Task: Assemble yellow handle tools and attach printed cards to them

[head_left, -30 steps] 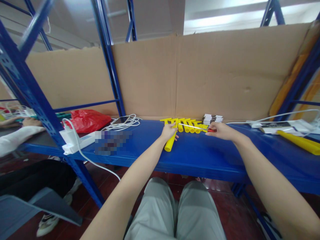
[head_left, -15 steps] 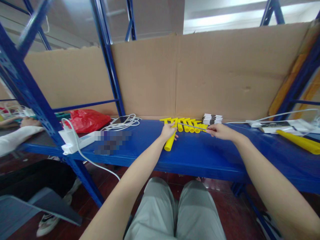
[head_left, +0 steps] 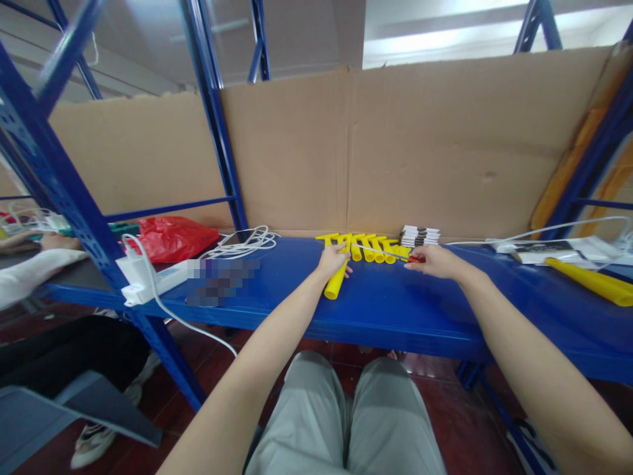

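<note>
Over the blue shelf, my left hand [head_left: 332,259] is closed around a yellow tube-shaped part [head_left: 336,282], its open end pointing down toward me. My right hand [head_left: 429,261] grips the red handle of a screwdriver [head_left: 380,251], whose long thin metal shaft runs left to the upper part of the yellow piece. The tip is too small to tell exactly where it touches. Just behind the shaft lies a row of several similar yellow parts [head_left: 368,253], partly covered by my left hand. Behind my right hand sit small black and white pieces [head_left: 419,235] in a stack.
The blue shelf [head_left: 277,297] has a cardboard wall [head_left: 420,145] behind it. On the left are a white power strip [head_left: 171,277], coiled white cable [head_left: 250,242] and a red bag [head_left: 173,239]. A larger yellow piece [head_left: 593,280] lies right. A co-worker's arm [head_left: 39,267] shows far left.
My right fingers have shifted on the screwdriver, and its red handle now shows between them. My left hand and the yellow tube-shaped part stay in place.
</note>
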`<action>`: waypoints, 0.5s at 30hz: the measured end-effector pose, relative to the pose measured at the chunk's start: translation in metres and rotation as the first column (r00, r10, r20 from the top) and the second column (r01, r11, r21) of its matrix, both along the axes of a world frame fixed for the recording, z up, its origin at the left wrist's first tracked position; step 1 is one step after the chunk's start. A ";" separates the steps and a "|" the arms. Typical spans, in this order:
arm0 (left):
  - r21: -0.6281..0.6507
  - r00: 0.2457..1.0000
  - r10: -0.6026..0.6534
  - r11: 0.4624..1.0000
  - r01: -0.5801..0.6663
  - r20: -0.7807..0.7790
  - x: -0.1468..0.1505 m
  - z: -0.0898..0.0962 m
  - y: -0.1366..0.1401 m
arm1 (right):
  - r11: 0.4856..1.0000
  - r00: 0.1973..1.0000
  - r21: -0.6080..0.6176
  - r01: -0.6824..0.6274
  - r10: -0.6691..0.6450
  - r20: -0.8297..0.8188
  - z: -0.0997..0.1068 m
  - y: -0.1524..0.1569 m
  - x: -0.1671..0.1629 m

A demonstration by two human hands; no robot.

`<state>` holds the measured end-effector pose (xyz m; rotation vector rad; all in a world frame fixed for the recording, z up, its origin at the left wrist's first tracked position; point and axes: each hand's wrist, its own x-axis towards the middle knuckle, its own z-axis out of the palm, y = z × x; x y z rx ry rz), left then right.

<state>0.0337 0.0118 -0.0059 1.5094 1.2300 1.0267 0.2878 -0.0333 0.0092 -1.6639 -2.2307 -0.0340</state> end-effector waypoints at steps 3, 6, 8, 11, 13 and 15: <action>0.004 1.000 0.003 1.000 -0.003 0.000 0.000 0.001 -0.002 | 0.997 0.999 -0.059 -0.044 0.044 0.004 0.003 -0.002 0.001; 0.003 1.000 0.010 1.000 -0.010 -0.002 0.001 0.002 -0.003 | 0.996 0.998 -0.073 -0.058 0.056 -0.038 0.001 -0.001 0.003; 0.006 1.000 0.009 1.000 -0.009 0.000 0.001 0.002 -0.003 | 0.998 0.997 -0.043 -0.034 0.031 -0.070 -0.002 0.002 0.004; 0.005 1.000 0.001 1.000 -0.001 -0.005 0.001 0.001 -0.002 | 0.999 0.996 0.024 0.036 -0.034 -0.085 -0.005 0.006 0.006; 0.008 1.000 -0.003 1.000 0.003 -0.007 0.001 0.001 -0.002 | 0.997 0.996 0.054 0.064 -0.060 -0.060 -0.006 0.007 0.007; 0.011 1.000 -0.002 1.000 0.002 -0.006 0.000 0.000 -0.001 | 0.996 0.997 0.068 0.064 -0.061 -0.037 -0.006 0.007 0.007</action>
